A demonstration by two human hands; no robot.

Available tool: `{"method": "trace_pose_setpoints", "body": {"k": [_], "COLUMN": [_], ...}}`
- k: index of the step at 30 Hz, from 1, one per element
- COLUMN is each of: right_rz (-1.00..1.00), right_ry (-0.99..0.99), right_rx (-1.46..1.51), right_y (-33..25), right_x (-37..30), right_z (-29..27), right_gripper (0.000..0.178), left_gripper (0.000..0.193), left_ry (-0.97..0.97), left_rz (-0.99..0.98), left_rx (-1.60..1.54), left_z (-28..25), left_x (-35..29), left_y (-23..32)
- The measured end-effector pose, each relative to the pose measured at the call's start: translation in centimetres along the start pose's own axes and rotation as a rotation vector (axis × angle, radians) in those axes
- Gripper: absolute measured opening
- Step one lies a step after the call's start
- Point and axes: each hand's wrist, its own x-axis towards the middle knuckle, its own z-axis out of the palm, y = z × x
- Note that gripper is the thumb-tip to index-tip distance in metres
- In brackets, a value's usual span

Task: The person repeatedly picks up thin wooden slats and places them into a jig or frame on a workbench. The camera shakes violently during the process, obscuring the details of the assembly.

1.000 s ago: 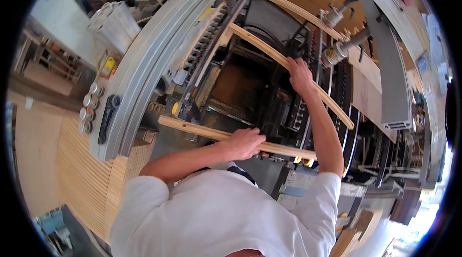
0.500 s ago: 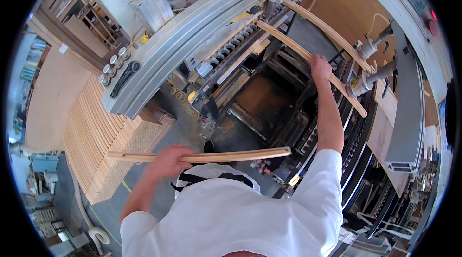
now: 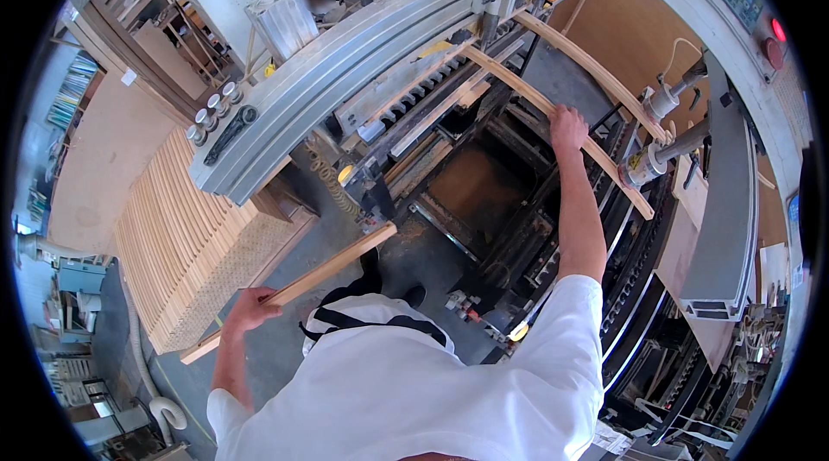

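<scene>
Timber strip (image 3: 332, 265) slants through our left hand (image 3: 250, 309), fingers curled round it, near the stacked strips (image 3: 173, 245); over on the machine (image 3: 367, 59), our right hand (image 3: 569, 128) clasps a second strip (image 3: 509, 78) near its middle!

We read the lower wood strip (image 3: 332, 265) as pale timber, matt, smooth-looking; upper wood strips (image 3: 516, 84) approx. same finish. Stacked strips (image 3: 186, 236): raw-looking wood, matt, ridged surf., w/ rougher-looking end faces. We class the long beam (image 3: 345, 90) as grey metal, smooth, semi-gloss; round knobs (image 3: 216, 104): bright metal, glossy. Spiral hose (image 3: 321, 169): yellowish, plastic-looking. We list the shirt (image 3: 423, 392) as white cloth, matt, w/ soft folds. Brown panel (image 3: 622, 12): wood-type bd., matt, smooth. Floor (image 3: 302, 228): grey, matt.
</scene>
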Motion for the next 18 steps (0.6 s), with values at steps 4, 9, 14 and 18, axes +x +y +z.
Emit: {"method": "trace_pose_setpoints", "body": {"k": [4, 9, 14, 18], "right_rz": [0.003, 0.097, 0.122, 0.018], "right_ry": [-0.002, -0.076, 0.092, 0.163], "right_rx": [-0.007, -0.084, 0.107, 0.525], "right_y": [-0.1, 0.0, -1.6, -9.0], "right_x": [-0.1, 1.0, 0.8, -2.8], "right_z": [0.3, 0.3, -0.8, -2.4], "right_gripper": [0.024, 0.033, 0.051, 0.044], "left_gripper": [0.037, 0.035, 0.036, 0.030], "left_ry": [0.005, 0.029, 0.223, 0.297], "left_rz": [-0.003, -0.044, -0.032, -0.011], "left_rx": [-0.050, -0.339, -0.354, -0.646], "left_z": [-2.1, -6.2, -11.1, -14.9], "left_x": [-1.5, -3.6, -5.6, -4.2], "left_y": [-4.7, -10.5, -15.2, -20.6]}}
